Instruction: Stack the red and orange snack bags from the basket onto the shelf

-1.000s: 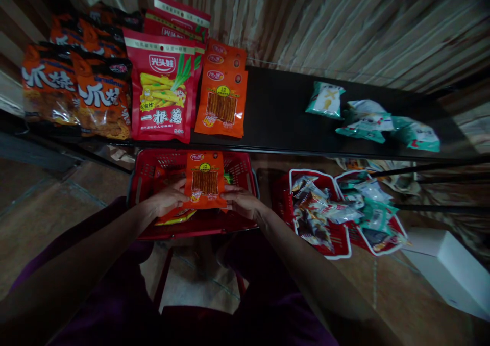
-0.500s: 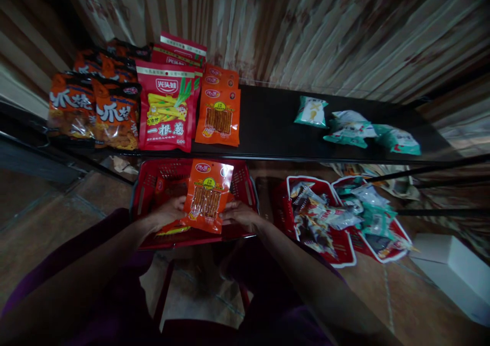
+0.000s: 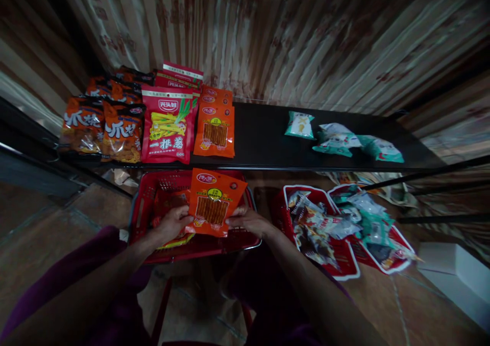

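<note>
An orange snack bag (image 3: 212,203) is held upright between my two hands, above a red basket (image 3: 143,218). Its left edge is pinched by my left hand (image 3: 173,224), and my right hand (image 3: 248,220) grips the lower right edge. Below it in the basket are another orange bag (image 3: 168,203) and a yellow package (image 3: 178,241), partly hidden by my left hand. On the black shelf (image 3: 260,137) beyond, matching orange bags (image 3: 215,134) stand beside red bags (image 3: 167,126).
Black and orange bags (image 3: 122,134) fill the shelf's left end; several green-white bags (image 3: 337,139) lie toward its right. Two red baskets with white rims (image 3: 350,264) (image 3: 394,269) hold packages on the floor. A white box (image 3: 455,269) is at far right.
The orange bag has turned slightly, with its top right corner now farther right, still in both hands. The view has shifted, so the shelf sits lower in the picture.
</note>
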The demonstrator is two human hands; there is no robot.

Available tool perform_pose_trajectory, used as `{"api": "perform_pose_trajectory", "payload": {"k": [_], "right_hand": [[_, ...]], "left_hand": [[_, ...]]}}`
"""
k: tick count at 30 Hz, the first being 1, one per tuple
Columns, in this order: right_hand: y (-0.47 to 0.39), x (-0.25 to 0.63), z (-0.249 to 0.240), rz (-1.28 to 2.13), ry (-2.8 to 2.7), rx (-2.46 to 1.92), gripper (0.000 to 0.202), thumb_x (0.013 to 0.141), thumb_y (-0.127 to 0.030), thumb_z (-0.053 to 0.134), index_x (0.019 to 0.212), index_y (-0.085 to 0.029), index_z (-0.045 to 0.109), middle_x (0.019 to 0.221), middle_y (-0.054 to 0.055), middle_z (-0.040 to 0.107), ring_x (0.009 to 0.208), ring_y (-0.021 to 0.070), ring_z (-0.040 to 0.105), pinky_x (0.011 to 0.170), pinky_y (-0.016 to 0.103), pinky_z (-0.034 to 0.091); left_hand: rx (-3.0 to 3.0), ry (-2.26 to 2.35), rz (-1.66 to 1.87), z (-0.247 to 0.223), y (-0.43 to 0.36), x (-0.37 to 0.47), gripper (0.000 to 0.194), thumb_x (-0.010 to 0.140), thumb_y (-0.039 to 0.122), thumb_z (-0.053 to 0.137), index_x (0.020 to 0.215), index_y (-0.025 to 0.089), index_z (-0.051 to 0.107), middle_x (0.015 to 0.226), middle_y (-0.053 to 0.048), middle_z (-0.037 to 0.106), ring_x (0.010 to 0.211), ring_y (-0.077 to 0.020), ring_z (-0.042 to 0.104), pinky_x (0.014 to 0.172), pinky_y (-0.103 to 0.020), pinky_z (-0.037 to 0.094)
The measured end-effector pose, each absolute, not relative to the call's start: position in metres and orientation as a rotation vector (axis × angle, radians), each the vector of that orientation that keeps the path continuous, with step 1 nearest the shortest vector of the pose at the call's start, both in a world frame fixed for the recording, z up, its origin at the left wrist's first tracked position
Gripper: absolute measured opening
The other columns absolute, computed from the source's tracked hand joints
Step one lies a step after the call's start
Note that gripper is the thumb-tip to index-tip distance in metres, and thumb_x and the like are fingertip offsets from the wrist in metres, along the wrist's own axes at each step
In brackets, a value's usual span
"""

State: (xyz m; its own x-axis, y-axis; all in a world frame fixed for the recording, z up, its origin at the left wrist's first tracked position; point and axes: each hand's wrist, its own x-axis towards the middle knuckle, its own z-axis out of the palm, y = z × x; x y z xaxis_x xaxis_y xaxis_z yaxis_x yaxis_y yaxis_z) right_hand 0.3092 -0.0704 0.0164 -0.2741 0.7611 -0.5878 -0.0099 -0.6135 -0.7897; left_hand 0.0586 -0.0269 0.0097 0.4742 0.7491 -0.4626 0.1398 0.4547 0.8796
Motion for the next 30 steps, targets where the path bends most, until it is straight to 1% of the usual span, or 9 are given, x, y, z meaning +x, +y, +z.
{"api": "perform_pose_trajectory", "payload": {"k": [4, 8, 13, 17, 20, 24, 28, 30], "right_hand": [[-0.067, 0.311, 0.026, 1.824, -0.945, -1.465, 0.033, 0.055, -0.044, 0.079, 0.068, -0.015, 0.071, 0.064, 0.001, 0.068, 0.067, 0.0169, 0.062, 0.071, 0.032, 0.048], [-0.066, 0.309, 0.032, 1.769, -0.909, -1.492, 0.036, 0.056, -0.046, 0.079, 0.072, -0.015, 0.071, 0.067, 0.002, 0.068, 0.066, 0.0161, 0.061, 0.072, 0.034, 0.048], [-0.066, 0.307, 0.031, 1.778, -0.928, -1.461, 0.035, 0.055, -0.046, 0.079, 0.071, -0.016, 0.071, 0.068, 0.001, 0.068, 0.07, 0.0174, 0.062, 0.075, 0.035, 0.048], [-0.064, 0.307, 0.033, 1.768, -0.936, -1.442, 0.036, 0.056, -0.046, 0.079, 0.072, -0.016, 0.072, 0.069, 0.002, 0.069, 0.071, 0.018, 0.062, 0.076, 0.036, 0.048], [-0.062, 0.307, 0.036, 1.712, -0.919, -1.422, 0.035, 0.056, -0.045, 0.079, 0.073, -0.015, 0.072, 0.071, 0.003, 0.07, 0.07, 0.0172, 0.062, 0.076, 0.035, 0.047], [-0.059, 0.304, 0.043, 1.653, -0.86, -1.386, 0.036, 0.058, -0.043, 0.079, 0.082, -0.017, 0.074, 0.075, 0.003, 0.072, 0.068, 0.0162, 0.062, 0.075, 0.034, 0.047], [-0.057, 0.302, 0.053, 1.56, -0.843, -1.359, 0.033, 0.06, -0.042, 0.078, 0.083, -0.018, 0.074, 0.076, 0.003, 0.072, 0.07, 0.0176, 0.064, 0.075, 0.034, 0.048], [-0.056, 0.301, 0.059, 1.502, -0.823, -1.364, 0.031, 0.063, -0.04, 0.077, 0.085, -0.019, 0.074, 0.077, 0.003, 0.072, 0.07, 0.0176, 0.064, 0.073, 0.033, 0.048]], "left_hand": [[1.14, 1.044, 0.554, 0.019, -0.021, 0.065, 0.016, 0.069, 0.026, 0.064, 0.082, 0.016, 0.065, 0.088, -0.006, 0.072, 0.086, -0.0218, 0.065, 0.082, -0.033, 0.049], [1.185, 1.033, 0.582, 0.022, -0.016, 0.067, 0.024, 0.07, 0.03, 0.06, 0.088, 0.015, 0.064, 0.091, -0.006, 0.072, 0.09, -0.0226, 0.064, 0.084, -0.036, 0.049], [1.22, 1.069, 0.601, 0.018, -0.017, 0.067, 0.024, 0.069, 0.031, 0.059, 0.088, 0.016, 0.063, 0.09, -0.007, 0.072, 0.087, -0.0224, 0.065, 0.083, -0.036, 0.05], [1.199, 1.038, 0.622, 0.024, -0.018, 0.071, 0.024, 0.069, 0.031, 0.058, 0.088, 0.016, 0.061, 0.092, -0.007, 0.072, 0.088, -0.0224, 0.066, 0.084, -0.037, 0.05], [1.199, 1.051, 0.662, 0.034, -0.017, 0.076, 0.021, 0.069, 0.031, 0.058, 0.083, 0.016, 0.06, 0.092, -0.008, 0.072, 0.087, -0.0222, 0.066, 0.083, -0.036, 0.05], [1.208, 1.07, 0.732, 0.044, -0.015, 0.082, 0.025, 0.07, 0.031, 0.056, 0.09, 0.015, 0.06, 0.097, -0.009, 0.071, 0.092, -0.0217, 0.066, 0.084, -0.035, 0.05], [1.258, 1.071, 0.799, 0.051, -0.012, 0.085, 0.021, 0.073, 0.032, 0.056, 0.086, 0.016, 0.06, 0.095, -0.008, 0.071, 0.089, -0.0213, 0.066, 0.081, -0.034, 0.05], [1.288, 1.054, 0.83, 0.056, -0.009, 0.087, 0.02, 0.074, 0.031, 0.056, 0.088, 0.016, 0.06, 0.093, -0.007, 0.071, 0.089, -0.0205, 0.066, 0.081, -0.033, 0.05]]}}
